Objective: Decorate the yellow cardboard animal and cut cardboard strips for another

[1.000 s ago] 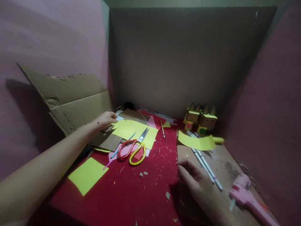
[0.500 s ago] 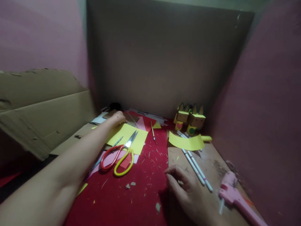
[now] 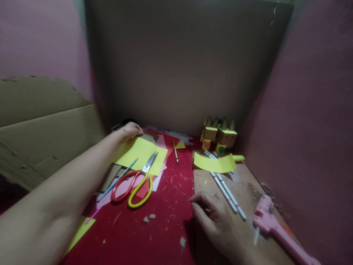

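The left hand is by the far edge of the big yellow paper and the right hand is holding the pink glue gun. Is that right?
Not quite: the right hand isn't holding the pink glue gun. The head view shows the glue gun lying apart from it, farther right. The left hand is indeed by the far edge of the big yellow paper.

My left hand (image 3: 133,129) is bare, with one small dark spot (image 3: 124,130) toward the wrist (image 3: 119,135). My left forearm (image 3: 74,180) is bare too, tapering toward its far end. So is my right hand (image 3: 216,224).
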Available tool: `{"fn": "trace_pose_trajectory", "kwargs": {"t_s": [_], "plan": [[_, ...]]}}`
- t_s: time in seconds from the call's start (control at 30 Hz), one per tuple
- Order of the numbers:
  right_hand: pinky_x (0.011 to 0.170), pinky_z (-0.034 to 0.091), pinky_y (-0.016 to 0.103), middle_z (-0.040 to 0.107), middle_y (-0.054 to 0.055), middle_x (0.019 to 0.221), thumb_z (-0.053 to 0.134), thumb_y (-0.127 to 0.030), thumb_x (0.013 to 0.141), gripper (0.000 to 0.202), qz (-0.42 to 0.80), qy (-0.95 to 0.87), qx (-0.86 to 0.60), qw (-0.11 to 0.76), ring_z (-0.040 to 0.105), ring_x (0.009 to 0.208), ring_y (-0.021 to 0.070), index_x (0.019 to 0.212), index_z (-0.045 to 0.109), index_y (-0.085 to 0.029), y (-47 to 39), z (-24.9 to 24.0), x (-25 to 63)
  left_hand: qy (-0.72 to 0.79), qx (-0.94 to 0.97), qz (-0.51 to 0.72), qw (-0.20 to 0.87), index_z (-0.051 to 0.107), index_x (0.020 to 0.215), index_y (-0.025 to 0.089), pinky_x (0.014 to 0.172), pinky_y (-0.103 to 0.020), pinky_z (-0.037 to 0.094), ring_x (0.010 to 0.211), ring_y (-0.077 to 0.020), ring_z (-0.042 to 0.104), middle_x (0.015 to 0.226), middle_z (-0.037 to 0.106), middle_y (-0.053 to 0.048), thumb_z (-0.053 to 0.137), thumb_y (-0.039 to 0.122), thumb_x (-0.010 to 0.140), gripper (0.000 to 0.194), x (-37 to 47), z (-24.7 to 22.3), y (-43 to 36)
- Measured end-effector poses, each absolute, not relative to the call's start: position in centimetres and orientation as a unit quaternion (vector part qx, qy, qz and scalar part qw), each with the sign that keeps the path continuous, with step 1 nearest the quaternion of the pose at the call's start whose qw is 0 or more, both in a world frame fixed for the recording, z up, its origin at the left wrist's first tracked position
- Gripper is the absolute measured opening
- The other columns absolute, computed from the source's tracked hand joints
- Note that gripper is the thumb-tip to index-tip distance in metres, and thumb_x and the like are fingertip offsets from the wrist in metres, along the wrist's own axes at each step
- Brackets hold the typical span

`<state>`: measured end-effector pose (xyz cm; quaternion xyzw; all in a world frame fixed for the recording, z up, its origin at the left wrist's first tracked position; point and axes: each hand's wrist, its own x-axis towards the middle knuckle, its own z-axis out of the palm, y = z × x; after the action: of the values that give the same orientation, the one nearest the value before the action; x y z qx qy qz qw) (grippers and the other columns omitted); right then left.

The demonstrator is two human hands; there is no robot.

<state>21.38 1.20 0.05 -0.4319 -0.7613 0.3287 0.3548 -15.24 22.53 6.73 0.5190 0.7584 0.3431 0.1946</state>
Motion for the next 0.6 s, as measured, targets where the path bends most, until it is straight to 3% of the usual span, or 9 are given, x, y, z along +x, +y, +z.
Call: {"fn": "trace_pose_trajectory", "kwargs": {"t_s": [0.23, 0.5, 0.6], "plan": [[0.062, 0.044, 0.025, 0.061, -0.002, 0.069, 0.047, -0.03, 0.093, 0.018, 0.333, -0.756, -0.434, 0.359, 0.059, 0.064, 0.0147, 0.088, 0.063, -0.022, 1.2, 0.3, 21.2, 0.771, 0.514, 0.361, 0.107, 0.067, 0.109, 0.014, 0.082, -0.039, 0.06, 0.095, -0.0208, 0.068, 0.109, 0.069, -0.006, 0.067, 0.032, 0.094, 0.023, -16.2, 8.9, 22.7], [0.063, 0.044, 0.024, 0.062, -0.002, 0.069, 0.048, -0.027, 0.092, 0.017, 0.329, -0.757, -0.431, 0.366, 0.059, 0.065, 0.0142, 0.087, 0.063, -0.021, 1.3, 0.1, 21.1, 0.717, 0.46, 0.524, 0.003, 0.066, 0.114, 0.014, 0.092, -0.046, 0.057, 0.107, -0.0261, 0.066, 0.117, 0.068, -0.007, 0.065, 0.037, 0.094, 0.03, -17.1, 11.1, 21.4], [0.063, 0.044, 0.025, 0.062, -0.002, 0.07, 0.048, -0.027, 0.093, 0.017, 0.328, -0.759, -0.428, 0.366, 0.059, 0.065, 0.0144, 0.088, 0.064, -0.022, 1.3, -0.1, 21.2, 0.687, 0.435, 0.581, -0.025, 0.062, 0.124, 0.016, 0.097, -0.05, 0.054, 0.115, -0.0284, 0.062, 0.128, 0.063, -0.01, 0.062, 0.039, 0.096, 0.036, -17.1, 11.9, 21.2]]}}
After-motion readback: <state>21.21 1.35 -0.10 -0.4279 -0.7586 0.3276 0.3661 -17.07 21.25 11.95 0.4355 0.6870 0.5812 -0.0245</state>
